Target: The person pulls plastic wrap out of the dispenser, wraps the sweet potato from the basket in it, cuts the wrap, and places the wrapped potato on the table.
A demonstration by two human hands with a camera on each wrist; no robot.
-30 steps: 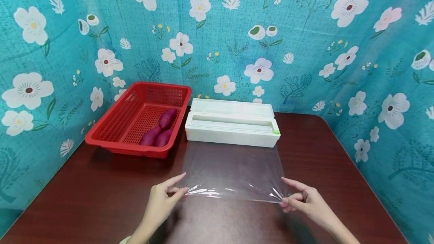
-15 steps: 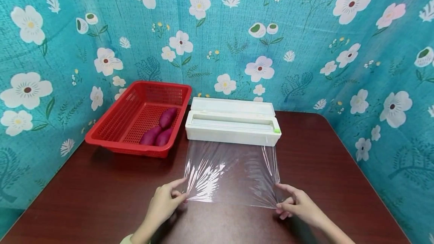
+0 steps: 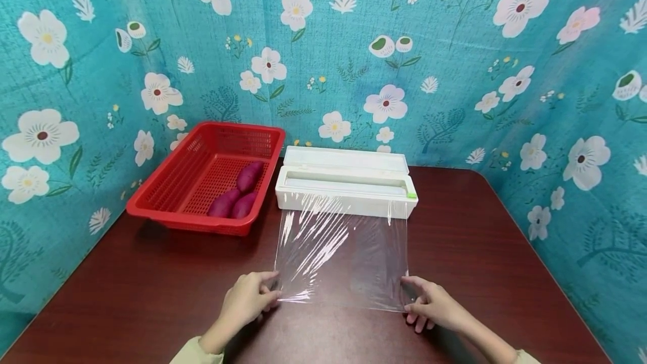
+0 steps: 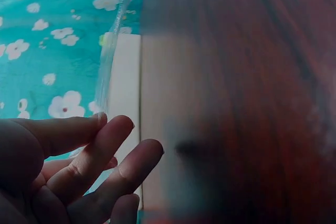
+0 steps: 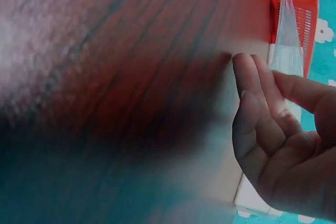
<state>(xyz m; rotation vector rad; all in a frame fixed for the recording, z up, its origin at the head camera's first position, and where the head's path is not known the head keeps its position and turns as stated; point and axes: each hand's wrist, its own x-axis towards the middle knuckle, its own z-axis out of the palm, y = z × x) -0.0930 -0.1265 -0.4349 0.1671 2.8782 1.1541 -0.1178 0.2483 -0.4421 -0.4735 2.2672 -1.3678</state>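
Note:
A sheet of clear plastic wrap (image 3: 343,263) stretches from a white wrap dispenser box (image 3: 346,202) toward the front of the table. My left hand (image 3: 247,298) pinches its near left corner between thumb and fingers, index finger along the side edge. At the near right corner, my right hand (image 3: 434,303) pinches the wrap the same way. In the left wrist view the thumb and a finger of the left hand (image 4: 89,166) meet at the film's edge. The right wrist view shows the right hand (image 5: 283,135) with the film (image 5: 286,35) rising from its fingertips.
The dispenser's lid (image 3: 346,159) stands open at the back, with a green slider (image 3: 411,195) at its right end. Left of it, a red plastic basket (image 3: 172,206) holds several purple sweet potatoes (image 3: 224,204). A floral curtain (image 3: 313,44) surrounds the dark wooden table (image 3: 141,296).
Both hands have come slightly lower and nearer the table's front, the right one also moving left. The wrap's glare has shifted, and its film now shows over the box front.

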